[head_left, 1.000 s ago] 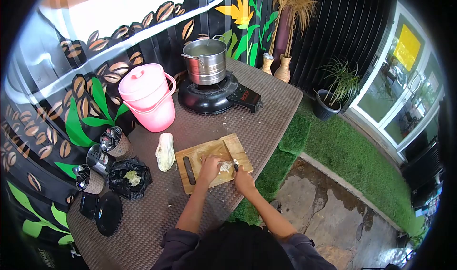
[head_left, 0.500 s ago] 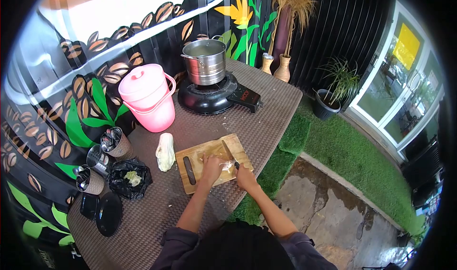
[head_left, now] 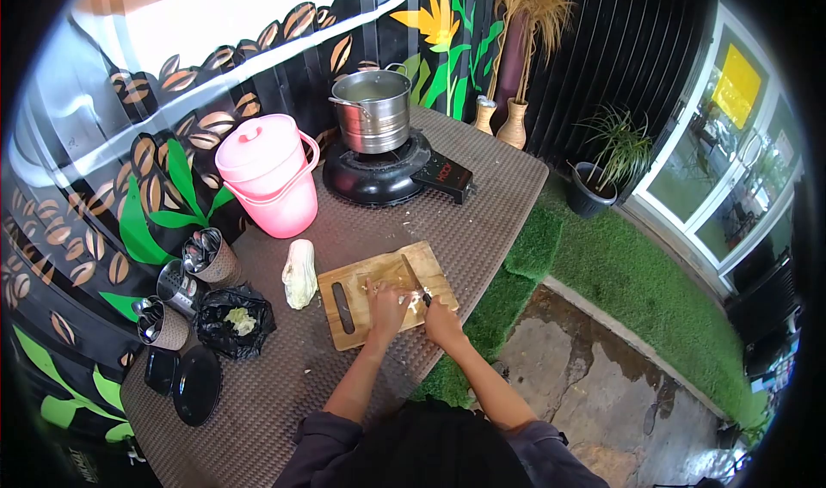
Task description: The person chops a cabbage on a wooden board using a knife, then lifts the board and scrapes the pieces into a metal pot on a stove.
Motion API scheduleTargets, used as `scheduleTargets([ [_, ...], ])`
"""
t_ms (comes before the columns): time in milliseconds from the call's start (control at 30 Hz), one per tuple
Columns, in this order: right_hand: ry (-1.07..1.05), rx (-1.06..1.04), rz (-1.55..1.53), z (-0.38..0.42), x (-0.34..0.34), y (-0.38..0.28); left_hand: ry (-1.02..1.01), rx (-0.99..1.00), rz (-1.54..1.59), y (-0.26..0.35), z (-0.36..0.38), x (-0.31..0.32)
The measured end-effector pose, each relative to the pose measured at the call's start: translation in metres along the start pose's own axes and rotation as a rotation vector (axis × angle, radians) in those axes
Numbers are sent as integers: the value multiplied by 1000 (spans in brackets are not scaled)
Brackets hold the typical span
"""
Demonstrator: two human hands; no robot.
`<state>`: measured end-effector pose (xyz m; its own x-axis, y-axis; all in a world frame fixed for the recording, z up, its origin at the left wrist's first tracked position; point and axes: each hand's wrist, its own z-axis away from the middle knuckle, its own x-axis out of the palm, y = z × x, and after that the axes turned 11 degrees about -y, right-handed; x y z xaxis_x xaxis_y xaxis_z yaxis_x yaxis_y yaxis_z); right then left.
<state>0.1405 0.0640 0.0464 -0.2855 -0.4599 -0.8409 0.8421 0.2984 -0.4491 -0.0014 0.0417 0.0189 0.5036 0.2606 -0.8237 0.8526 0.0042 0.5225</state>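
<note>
A wooden cutting board (head_left: pixel 361 275) lies on the brown woven-textured table near its front edge. My right hand (head_left: pixel 442 321) is closed round the dark handle of a knife (head_left: pixel 413 272), whose blade points away over the board. Small pale pieces (head_left: pixel 419 302) lie beside the blade. My left hand (head_left: pixel 386 307) is over the board, its fingers curled down close to these pieces; what they press on is too small and covered to name. Left of the board rests a napa cabbage (head_left: pixel 299 275).
A pink lidded bucket (head_left: pixel 274 178) stands behind the cabbage. Further back, a steel pot (head_left: pixel 372 114) sits on a black portable stove (head_left: pixel 374 178). On the left are a black plastic bag (head_left: pixel 232 329) with cabbage scraps, cutlery holders (head_left: pixel 163 326) and a black oval plate (head_left: pixel 198 386).
My left hand has shifted slightly to the right, closer to the knife. My right hand keeps its grip on the knife with hardly any movement.
</note>
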Motion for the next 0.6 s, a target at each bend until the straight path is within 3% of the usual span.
scheduleTargets([
  [133, -27, -4, -23, 12, 6, -5, 21, -43, -16, -3, 1, 5],
  [200, -34, 126, -96, 9, 16, -11, -4, -57, -6, -4, 0, 7],
  [433, -60, 30, -32, -3, -8, -7, 24, -27, -151, 3, 0, 0],
  [600, -2, 113, -34, 16, 15, -13, -62, -93, -87, 3, -6, -2],
])
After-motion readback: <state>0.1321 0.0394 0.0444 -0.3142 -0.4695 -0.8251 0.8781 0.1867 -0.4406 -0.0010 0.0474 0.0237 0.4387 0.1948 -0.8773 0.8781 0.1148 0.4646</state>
